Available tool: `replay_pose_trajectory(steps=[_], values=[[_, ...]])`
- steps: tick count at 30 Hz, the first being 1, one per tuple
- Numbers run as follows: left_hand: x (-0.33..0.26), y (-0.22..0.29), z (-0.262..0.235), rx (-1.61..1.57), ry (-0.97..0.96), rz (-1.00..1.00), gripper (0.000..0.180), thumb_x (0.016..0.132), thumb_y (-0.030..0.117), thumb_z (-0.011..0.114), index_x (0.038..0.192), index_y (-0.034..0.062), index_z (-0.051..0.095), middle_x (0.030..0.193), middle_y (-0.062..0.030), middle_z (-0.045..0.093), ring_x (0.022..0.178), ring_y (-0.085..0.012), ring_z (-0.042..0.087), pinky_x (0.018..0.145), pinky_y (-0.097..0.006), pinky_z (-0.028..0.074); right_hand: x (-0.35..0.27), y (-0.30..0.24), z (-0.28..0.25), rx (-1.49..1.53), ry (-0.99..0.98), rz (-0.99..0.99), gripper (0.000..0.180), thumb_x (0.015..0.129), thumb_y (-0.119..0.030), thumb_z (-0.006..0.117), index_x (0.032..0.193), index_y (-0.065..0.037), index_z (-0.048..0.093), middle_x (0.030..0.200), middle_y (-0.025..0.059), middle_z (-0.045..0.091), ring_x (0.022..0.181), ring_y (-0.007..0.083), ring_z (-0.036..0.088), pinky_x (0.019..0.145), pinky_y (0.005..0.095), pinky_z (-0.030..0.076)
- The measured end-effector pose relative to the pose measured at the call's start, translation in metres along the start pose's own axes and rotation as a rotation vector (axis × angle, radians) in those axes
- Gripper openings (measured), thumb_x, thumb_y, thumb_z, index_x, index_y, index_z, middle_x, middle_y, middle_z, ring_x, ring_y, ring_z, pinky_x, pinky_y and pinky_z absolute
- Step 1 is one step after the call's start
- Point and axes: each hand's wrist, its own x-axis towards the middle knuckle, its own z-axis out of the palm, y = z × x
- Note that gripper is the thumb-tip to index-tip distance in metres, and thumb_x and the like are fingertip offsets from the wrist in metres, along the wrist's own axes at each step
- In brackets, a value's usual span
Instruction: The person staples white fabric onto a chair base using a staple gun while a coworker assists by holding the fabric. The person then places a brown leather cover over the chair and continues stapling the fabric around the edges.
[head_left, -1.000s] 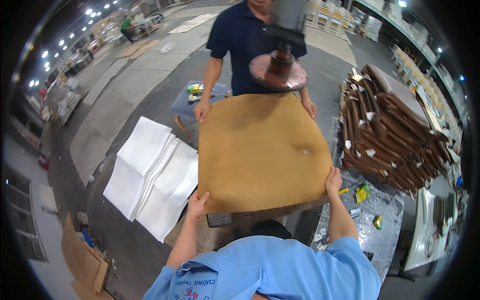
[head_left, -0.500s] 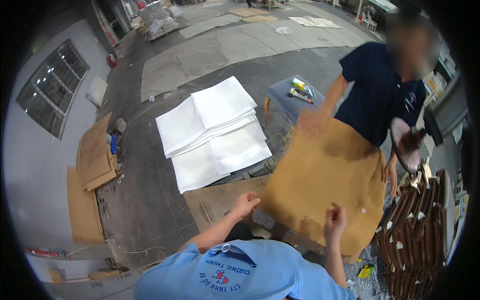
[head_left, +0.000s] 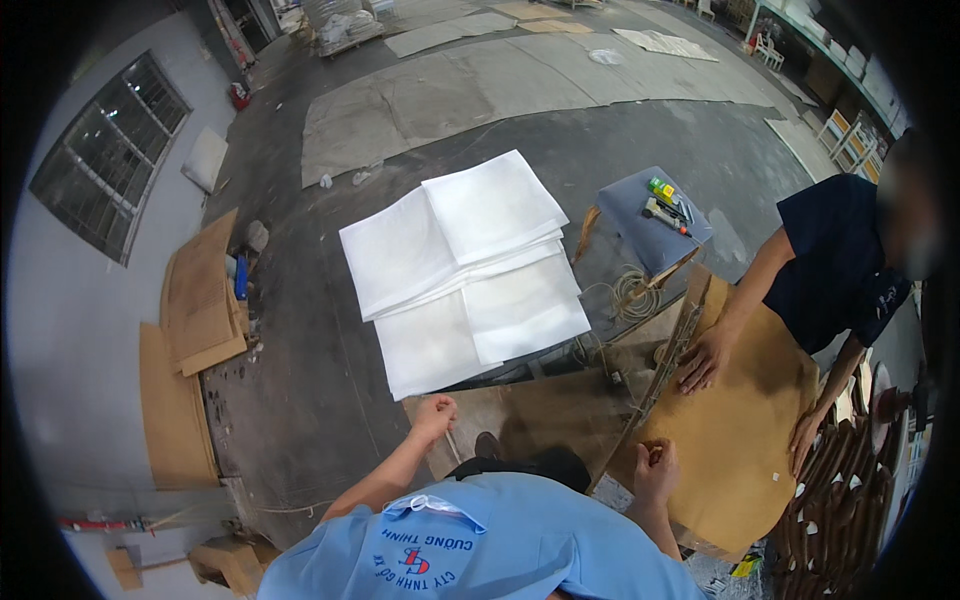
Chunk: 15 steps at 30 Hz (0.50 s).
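A large tan sheet [head_left: 735, 440] with a worn surface lies on the work surface to my right. A co-worker's hand [head_left: 706, 358] rests on top of it, and their other hand is at its far right edge. My right hand [head_left: 656, 470] hovers at the sheet's near left edge with its fingers curled, and nothing shows in them. Off to the left, my left hand [head_left: 434, 418] is closed just above the corner of a brown wooden board [head_left: 550, 415]. I see nothing in that hand either. Layered white sheets [head_left: 450, 235] lie beyond it.
A blue-padded stool [head_left: 640, 225] carries tools, with a coiled hose [head_left: 635, 292] beside it. Dark brown stacked pieces [head_left: 830, 510] stand at the lower right, near a co-worker [head_left: 835, 265]. Cardboard sheets [head_left: 195, 310] lean against the left wall.
The tan sheet has shifted right, baring more of the wooden board. The co-worker has moved right and now presses a hand on the sheet. My left hand has moved away to the left.
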Motion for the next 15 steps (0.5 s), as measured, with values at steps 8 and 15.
replay_pose_trajectory(steps=[8,15], values=[[0.109,0.095,0.022,-0.026,-0.237,0.176,0.022,0.108,0.019,0.072,0.121,0.0014,0.072,0.098,-0.0088,0.076,0.078,-0.0151,0.07,0.068,-0.032,0.061,0.004,-0.007,0.015,-0.011,0.121,0.029,0.027,0.097,-0.022,0.085,0.105,-0.005,0.066,0.085,0.0122,0.068,0.074,0.0307,0.067,0.068,0.0428,0.053],[0.153,0.151,0.002,0.283,-0.285,0.032,0.027,0.106,0.021,0.073,0.124,0.0019,0.073,0.102,-0.0113,0.077,0.081,-0.0177,0.075,0.069,-0.034,0.064,0.015,-0.015,0.021,-0.031,0.135,0.219,0.027,0.105,-0.028,0.078,0.1,-0.005,0.066,0.081,0.0128,0.067,0.072,0.0328,0.067,0.068,0.0442,0.053]])
